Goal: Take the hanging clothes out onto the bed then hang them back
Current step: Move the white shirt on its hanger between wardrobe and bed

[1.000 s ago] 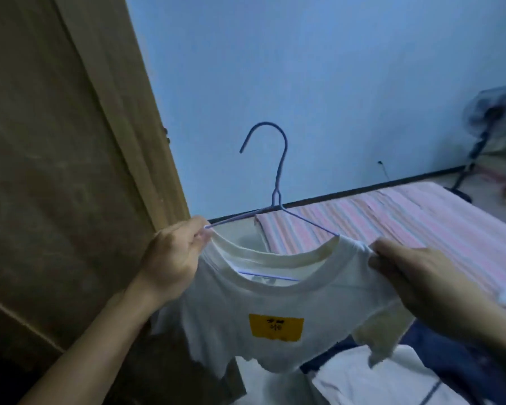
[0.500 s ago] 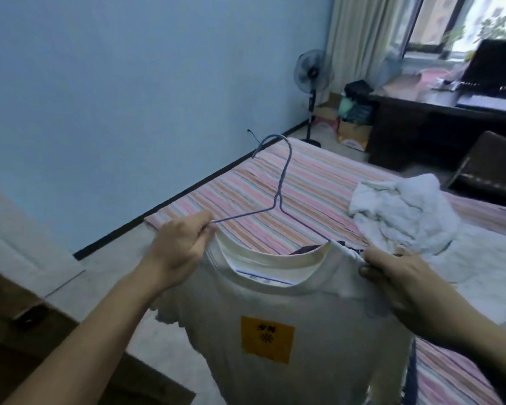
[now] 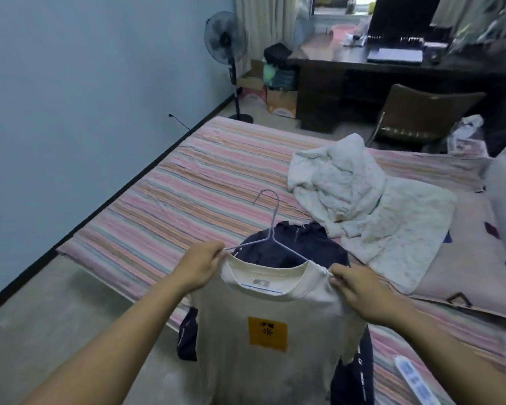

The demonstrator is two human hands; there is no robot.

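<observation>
At the lower centre of the frame a cream T-shirt (image 3: 278, 323) is seen, marked on its chest by an orange-yellow square patch (image 3: 268, 333) with a small white figure, and it is carried on a pale blue-grey wire hanger (image 3: 270, 229). Behind it a dark navy garment (image 3: 301, 244) with white lettering on its sleeves is spread on a bed (image 3: 187, 200) striped in pink, white, grey-green and orange, while a crumpled white blanket (image 3: 357, 197) is shown at centre right. The left of the frame is filled by a light blue wall (image 3: 85, 83) edged with a black skirting, and a black fan (image 3: 225, 39), a dark brown desk (image 3: 348, 71) and a brown chair (image 3: 421, 112) are shown along the top.
</observation>
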